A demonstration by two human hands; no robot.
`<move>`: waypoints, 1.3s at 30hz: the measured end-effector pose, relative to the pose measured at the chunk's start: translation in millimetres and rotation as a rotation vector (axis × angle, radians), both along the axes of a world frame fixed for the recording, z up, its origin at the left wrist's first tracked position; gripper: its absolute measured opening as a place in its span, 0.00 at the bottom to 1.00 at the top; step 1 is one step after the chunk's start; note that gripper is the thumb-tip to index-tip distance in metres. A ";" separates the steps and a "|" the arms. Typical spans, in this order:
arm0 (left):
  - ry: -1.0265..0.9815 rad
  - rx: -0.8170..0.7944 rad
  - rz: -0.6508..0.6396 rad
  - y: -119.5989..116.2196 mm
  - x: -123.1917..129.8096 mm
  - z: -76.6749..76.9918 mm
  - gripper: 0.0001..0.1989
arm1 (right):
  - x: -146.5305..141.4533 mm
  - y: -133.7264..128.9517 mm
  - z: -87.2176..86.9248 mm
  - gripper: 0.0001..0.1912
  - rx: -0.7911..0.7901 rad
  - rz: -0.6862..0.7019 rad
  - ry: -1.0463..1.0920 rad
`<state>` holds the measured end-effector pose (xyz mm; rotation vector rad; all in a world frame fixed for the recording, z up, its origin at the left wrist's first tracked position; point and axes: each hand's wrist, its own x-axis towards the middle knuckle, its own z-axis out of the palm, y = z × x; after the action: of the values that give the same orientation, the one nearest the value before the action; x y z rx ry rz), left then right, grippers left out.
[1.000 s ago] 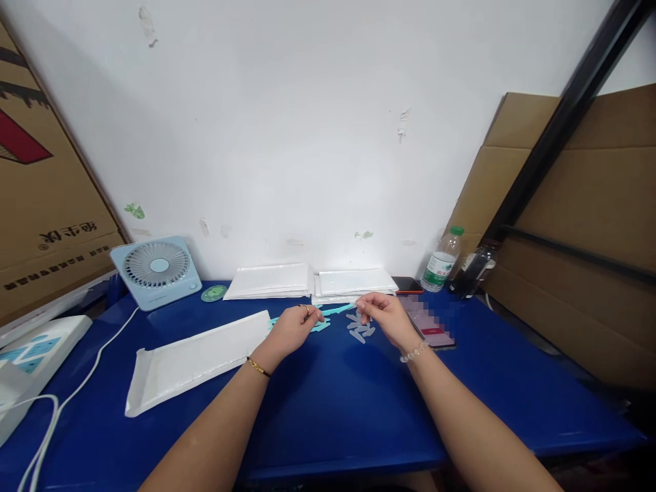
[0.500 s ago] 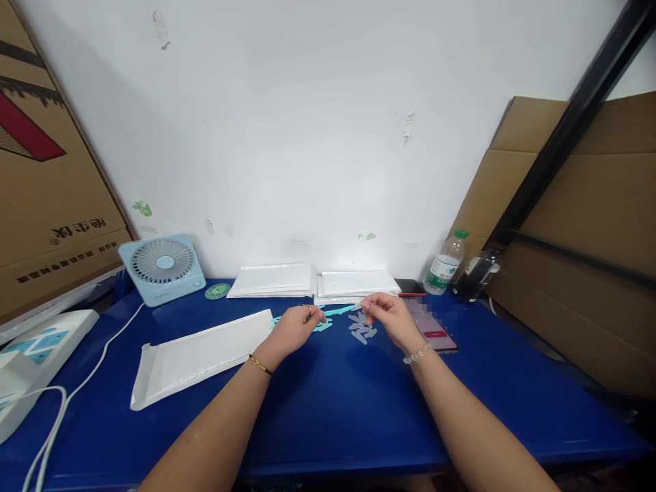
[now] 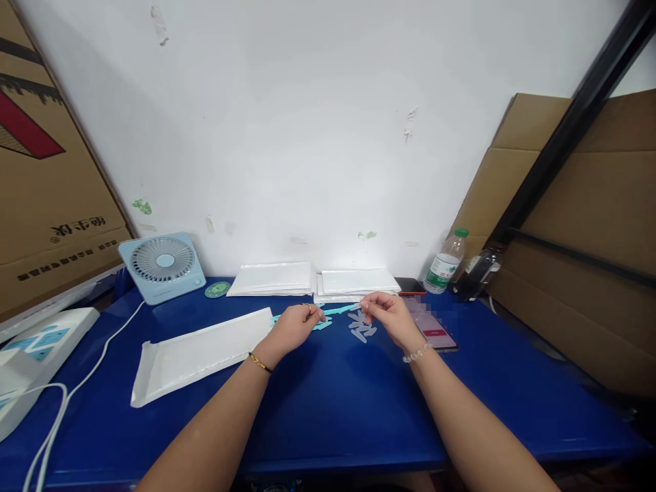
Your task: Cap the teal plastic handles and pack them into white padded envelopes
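Note:
Between my hands runs a slim turquoise stick (image 3: 338, 311), shaped like an eyebrow razor. My left hand (image 3: 293, 328) is closed, pinching its left end. The thumb and forefinger of my right hand (image 3: 385, 316) are pinched at the other end, where a small translucent cover seems to sit, partly hidden by the fingertips. More turquoise sticks (image 3: 324, 324) lie under and beside my left hand. A small heap of translucent covers (image 3: 363, 331) rests on the blue table just left of my right hand. A white padded envelope (image 3: 205, 355) lies left of my left hand.
White padded envelopes are stacked in two piles (image 3: 271, 279) (image 3: 359, 280) against the wall. A blue fan (image 3: 165, 265) and a power strip (image 3: 46, 359) stand at left. On the right are a phone (image 3: 435, 329), a water bottle (image 3: 443, 265) and a dark bottle (image 3: 479, 275).
Both hands keep their pinch in nearly the same place. The turquoise stick's tilt shifts very slightly, and the whole view moves up a little.

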<state>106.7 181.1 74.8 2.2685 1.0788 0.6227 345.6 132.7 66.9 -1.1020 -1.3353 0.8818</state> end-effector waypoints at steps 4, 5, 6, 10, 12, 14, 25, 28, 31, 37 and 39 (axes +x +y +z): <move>0.026 -0.002 -0.053 -4.5 -0.1 3.1 0.21 | -5.5 -0.6 -2.5 0.14 -0.072 0.092 -0.052; 0.050 -0.019 -0.084 -5.8 -0.9 3.6 0.21 | -5.5 -1.4 -2.2 0.15 -0.105 0.144 -0.083; 0.087 -0.045 -0.125 -7.1 -1.9 4.0 0.20 | -4.6 -2.5 -1.3 0.15 -0.142 0.207 -0.126; 0.273 -0.138 -0.302 -11.4 -5.2 3.8 0.16 | 4.9 -7.4 4.6 0.14 -0.276 0.428 -0.383; 0.325 -0.077 -0.286 -11.5 -6.0 4.0 0.15 | 10.9 -7.6 4.9 0.14 -0.296 0.397 -0.516; 0.369 0.061 -0.158 -9.0 -7.3 4.4 0.12 | 15.7 -5.8 2.0 0.11 -0.245 0.261 -0.648; 0.541 0.338 0.067 3.7 -5.2 -4.2 0.07 | -9.3 -5.7 -8.1 0.01 -0.011 -0.017 -1.248; 0.500 0.348 0.057 -1.1 -1.4 -0.4 0.11 | -12.1 -4.7 -7.8 0.03 0.037 -0.012 -1.201; 0.420 0.311 0.038 -4.7 0.8 4.5 0.12 | -5.5 -2.7 -6.7 0.04 0.042 0.061 -0.953; 0.374 0.263 0.015 -5.3 2.9 7.0 0.12 | 4.2 -1.5 -4.2 0.08 0.040 0.092 -0.686; 0.371 0.272 0.006 -4.8 3.1 6.0 0.12 | 1.7 -1.6 -4.4 0.09 0.037 0.095 -0.690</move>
<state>109.8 176.3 80.7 2.6923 1.2344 0.3742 347.4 131.1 62.5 -1.3873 -1.9693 0.5485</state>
